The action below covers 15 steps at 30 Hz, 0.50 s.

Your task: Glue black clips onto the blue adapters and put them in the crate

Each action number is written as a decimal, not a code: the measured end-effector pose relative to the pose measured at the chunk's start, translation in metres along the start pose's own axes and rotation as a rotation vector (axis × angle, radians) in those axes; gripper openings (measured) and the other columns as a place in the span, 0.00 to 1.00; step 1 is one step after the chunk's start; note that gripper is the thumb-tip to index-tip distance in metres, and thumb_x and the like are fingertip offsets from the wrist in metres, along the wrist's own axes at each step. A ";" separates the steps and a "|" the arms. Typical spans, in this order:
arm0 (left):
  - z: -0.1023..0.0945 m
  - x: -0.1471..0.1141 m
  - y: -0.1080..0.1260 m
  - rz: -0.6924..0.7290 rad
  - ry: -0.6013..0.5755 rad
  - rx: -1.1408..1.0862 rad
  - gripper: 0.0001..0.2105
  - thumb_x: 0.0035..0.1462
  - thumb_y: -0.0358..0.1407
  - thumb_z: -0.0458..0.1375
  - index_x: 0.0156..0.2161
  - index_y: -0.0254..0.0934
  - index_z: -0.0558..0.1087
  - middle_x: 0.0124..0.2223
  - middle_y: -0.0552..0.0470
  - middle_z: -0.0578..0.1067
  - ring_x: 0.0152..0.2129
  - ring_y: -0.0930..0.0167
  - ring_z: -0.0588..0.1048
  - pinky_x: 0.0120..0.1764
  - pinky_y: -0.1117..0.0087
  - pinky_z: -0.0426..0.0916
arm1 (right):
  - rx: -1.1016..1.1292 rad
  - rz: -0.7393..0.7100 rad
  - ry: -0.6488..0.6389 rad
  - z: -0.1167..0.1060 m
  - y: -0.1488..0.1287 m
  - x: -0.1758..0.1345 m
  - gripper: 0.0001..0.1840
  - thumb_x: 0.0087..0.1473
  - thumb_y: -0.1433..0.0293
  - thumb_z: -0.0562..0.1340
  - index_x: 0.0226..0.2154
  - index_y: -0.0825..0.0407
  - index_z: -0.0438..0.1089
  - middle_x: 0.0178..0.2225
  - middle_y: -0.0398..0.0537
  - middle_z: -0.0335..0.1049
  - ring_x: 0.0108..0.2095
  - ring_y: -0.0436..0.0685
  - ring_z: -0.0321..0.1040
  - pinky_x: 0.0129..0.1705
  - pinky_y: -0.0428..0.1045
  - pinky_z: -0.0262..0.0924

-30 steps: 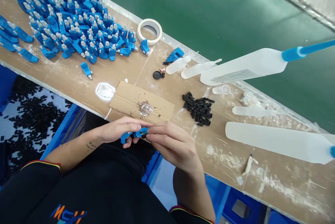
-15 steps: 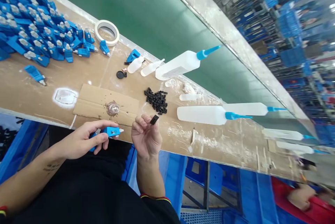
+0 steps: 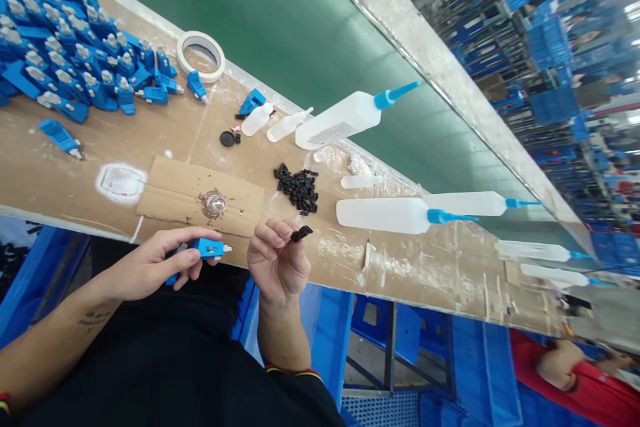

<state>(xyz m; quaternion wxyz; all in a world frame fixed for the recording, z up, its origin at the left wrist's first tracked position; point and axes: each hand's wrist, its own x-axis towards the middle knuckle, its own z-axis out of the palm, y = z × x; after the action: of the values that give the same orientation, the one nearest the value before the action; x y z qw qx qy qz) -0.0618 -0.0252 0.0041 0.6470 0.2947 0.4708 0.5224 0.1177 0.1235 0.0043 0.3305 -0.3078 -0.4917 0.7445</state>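
Note:
Between the thumb and fingers of my left hand [image 3: 150, 264] is a blue plastic part [image 3: 210, 248] with a pale tip pointing right. My right hand [image 3: 277, 257] pinches a small black plastic piece [image 3: 301, 234] at its fingertips, raised over the table's near edge. A pile of similar black pieces [image 3: 297, 188] lies just beyond that hand. Past my left hand lies a cardboard sheet [image 3: 165, 190] bearing a glossy blob [image 3: 215, 204]. Many blue parts [image 3: 65, 47] like the held one are heaped at the far left.
White squeeze bottles with blue nozzles, such as a large bottle [image 3: 383, 214], lie to the right. A tape roll [image 3: 201, 56] and a black round cap [image 3: 227, 139] sit farther back. Beyond the table runs a green surface [image 3: 240, 7]. A person in red [image 3: 575, 380] sits at lower right.
The black piece in my right fingers has turned from slanting upright to lying flatter, pointing right. My left hand keeps the blue part in nearly the same place. The view has shifted slightly.

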 end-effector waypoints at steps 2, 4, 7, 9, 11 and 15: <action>0.001 0.002 0.001 0.020 0.007 -0.027 0.23 0.67 0.48 0.58 0.60 0.35 0.73 0.39 0.44 0.78 0.27 0.72 0.73 0.24 0.76 0.71 | -0.030 -0.031 -0.020 0.001 0.001 0.000 0.20 0.57 0.42 0.63 0.34 0.40 0.71 0.27 0.42 0.53 0.24 0.54 0.54 0.18 0.48 0.49; 0.002 0.003 0.001 0.033 0.016 -0.039 0.23 0.67 0.47 0.58 0.59 0.35 0.74 0.38 0.45 0.78 0.26 0.72 0.73 0.23 0.76 0.71 | -0.078 -0.118 -0.037 0.002 0.002 0.001 0.19 0.57 0.44 0.65 0.33 0.40 0.71 0.26 0.42 0.58 0.23 0.53 0.58 0.18 0.48 0.52; 0.000 0.002 0.000 0.031 0.048 -0.005 0.22 0.67 0.46 0.58 0.59 0.35 0.74 0.36 0.47 0.76 0.26 0.73 0.73 0.25 0.76 0.71 | -0.348 -0.386 0.013 -0.001 -0.002 0.009 0.10 0.58 0.55 0.70 0.35 0.41 0.74 0.29 0.44 0.71 0.28 0.55 0.70 0.24 0.50 0.66; -0.004 0.000 -0.001 0.031 0.083 0.016 0.21 0.67 0.46 0.58 0.59 0.36 0.74 0.35 0.48 0.75 0.27 0.72 0.74 0.25 0.76 0.71 | -0.658 -0.563 0.023 -0.006 -0.007 0.018 0.02 0.58 0.65 0.70 0.36 0.43 0.77 0.33 0.46 0.77 0.33 0.57 0.76 0.33 0.54 0.73; -0.009 -0.003 -0.002 0.042 0.116 0.015 0.21 0.67 0.46 0.58 0.58 0.35 0.74 0.33 0.49 0.74 0.26 0.73 0.73 0.25 0.76 0.71 | -0.943 -0.659 -0.062 -0.009 -0.013 0.027 0.05 0.60 0.71 0.68 0.36 0.44 0.79 0.35 0.47 0.80 0.36 0.58 0.78 0.39 0.55 0.74; -0.016 -0.009 -0.004 0.050 0.175 -0.008 0.20 0.66 0.44 0.58 0.56 0.33 0.75 0.33 0.50 0.75 0.24 0.74 0.71 0.23 0.77 0.70 | -1.263 -0.733 -0.337 -0.005 -0.015 0.041 0.10 0.65 0.74 0.63 0.39 0.45 0.80 0.38 0.48 0.81 0.37 0.56 0.77 0.39 0.51 0.72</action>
<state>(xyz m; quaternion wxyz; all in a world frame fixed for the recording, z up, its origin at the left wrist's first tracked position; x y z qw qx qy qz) -0.0749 -0.0368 -0.0031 0.5912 0.2571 0.5160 0.5640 0.1003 0.1631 0.0116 0.2381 -0.1372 -0.9405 0.2000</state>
